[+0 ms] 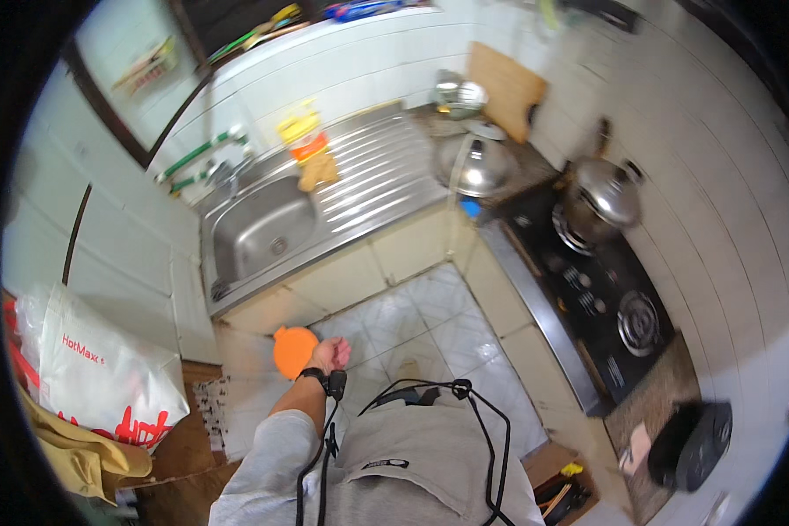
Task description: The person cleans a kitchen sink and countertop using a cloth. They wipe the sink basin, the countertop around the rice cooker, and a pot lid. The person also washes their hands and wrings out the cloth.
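Observation:
My left hand (330, 354) hangs low in front of my body, palm side partly up and fingers loosely curled. I see nothing held in it, but blur hides whether the fingers are apart. Just left of the wrist is a round orange lid or container top (294, 352) with a small tab, partly covered by the hand. Whether they touch, I cannot tell. A black strap with a small device (334, 382) circles the wrist. My right hand is out of view. Ahead lies a steel sink (266, 230) with a ribbed drainboard (381, 164).
A yellow-and-orange package (302, 135) stands behind the sink. A domed metal lid (477, 167) and wooden cutting board (506, 85) occupy the corner. On the right, a lidded pot (598, 197) sits on the gas stove (592, 283). A white printed bag (105, 375) is at left.

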Motion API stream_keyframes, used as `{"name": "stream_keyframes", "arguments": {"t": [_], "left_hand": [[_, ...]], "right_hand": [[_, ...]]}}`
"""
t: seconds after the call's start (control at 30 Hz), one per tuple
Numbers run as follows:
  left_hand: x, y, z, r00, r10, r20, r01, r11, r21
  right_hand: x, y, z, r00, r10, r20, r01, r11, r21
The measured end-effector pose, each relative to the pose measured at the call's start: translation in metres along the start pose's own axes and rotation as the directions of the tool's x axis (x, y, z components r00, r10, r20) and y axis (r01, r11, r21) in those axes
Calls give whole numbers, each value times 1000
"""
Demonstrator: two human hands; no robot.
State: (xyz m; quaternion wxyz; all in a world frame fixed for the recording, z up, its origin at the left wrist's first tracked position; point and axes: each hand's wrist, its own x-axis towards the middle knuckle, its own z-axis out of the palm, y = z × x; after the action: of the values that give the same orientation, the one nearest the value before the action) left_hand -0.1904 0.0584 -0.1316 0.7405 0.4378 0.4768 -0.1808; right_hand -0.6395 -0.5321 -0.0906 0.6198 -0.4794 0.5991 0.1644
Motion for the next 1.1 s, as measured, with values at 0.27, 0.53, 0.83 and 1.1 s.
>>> {"name": "stream_keyframes", "arguments": {"t": [0.27, 0.53, 0.83, 1.1], "left_hand": [[-2, 103, -96, 899, 437, 34, -435, 881, 189], [-32, 89, -119, 965, 176, -195, -218, 951, -218], [-79, 117, -65, 859, 116, -498, -326, 875, -358], [9, 310, -5, 849, 467, -246, -378, 863, 335]], "right_hand": [[49, -220, 180, 936, -174, 306, 271, 910, -312], [72, -437, 355, 845, -295, 445, 506, 709, -491], [142, -491, 501, 813, 147, 563, 443, 471, -762], [190, -581, 562, 849, 36, 527, 448, 478, -756]]}}
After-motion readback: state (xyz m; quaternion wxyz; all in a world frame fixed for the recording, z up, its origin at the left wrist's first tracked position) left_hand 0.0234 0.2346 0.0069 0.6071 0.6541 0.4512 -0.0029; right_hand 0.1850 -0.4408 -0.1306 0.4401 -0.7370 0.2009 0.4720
